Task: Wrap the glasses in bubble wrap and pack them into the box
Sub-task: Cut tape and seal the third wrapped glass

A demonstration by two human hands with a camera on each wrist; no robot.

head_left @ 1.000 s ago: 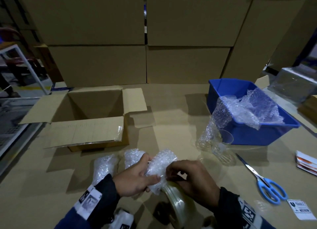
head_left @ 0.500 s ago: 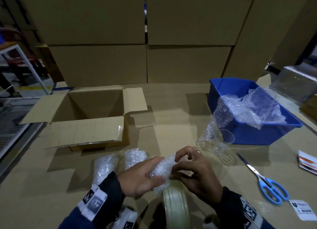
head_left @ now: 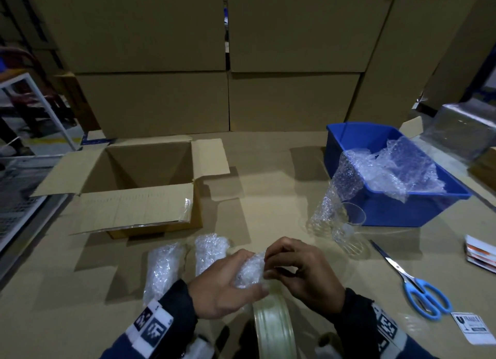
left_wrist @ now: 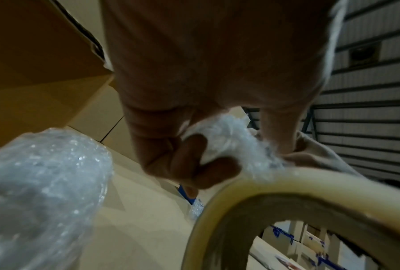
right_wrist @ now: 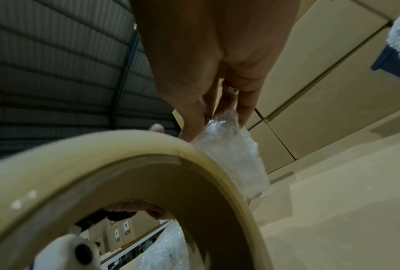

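Near centre of the cardboard-covered table (head_left: pixel 268 176), the left hand (head_left: pixel 222 286) is gripping a bubble-wrapped glass (head_left: pixel 248 271), its fingers curling round the bundle and its thumb lying along the near side. The right hand (head_left: pixel 303 275) is meeting the same bundle from the right, with thumb and forefinger pinching at the wrap's right edge; the remaining fingers are bending loosely. In the left wrist view, the fingertips (left_wrist: pixel 194 164) are pressing into the white wrap (left_wrist: pixel 231 138). In the right wrist view, the fingers (right_wrist: pixel 245 102) are lying close together against the wrap (right_wrist: pixel 231 151).

A roll of clear tape (head_left: pixel 273 329) is standing on edge just near of the hands, touching the bundle's lower end. Whether a strip of tape is running between roll and bundle cannot be told.

Two more wrapped glasses (head_left: pixel 163 270) (head_left: pixel 209 251) are lying side by side on the table to the left of the hands. The open box (head_left: pixel 139 197) is sitting further left and far, flaps spreading outward. To the right, an unwrapped glass (head_left: pixel 349 224) is standing just near of a blue bin (head_left: pixel 389 211), with loose bubble wrap (head_left: pixel 389 170) spilling from the bin over its near-left wall. Blue-handled scissors (head_left: pixel 418 289) are lying at the near right, with a fragile label (head_left: pixel 472 326) just beyond them. Stacked cartons (head_left: pixel 241 63) are forming the far wall.
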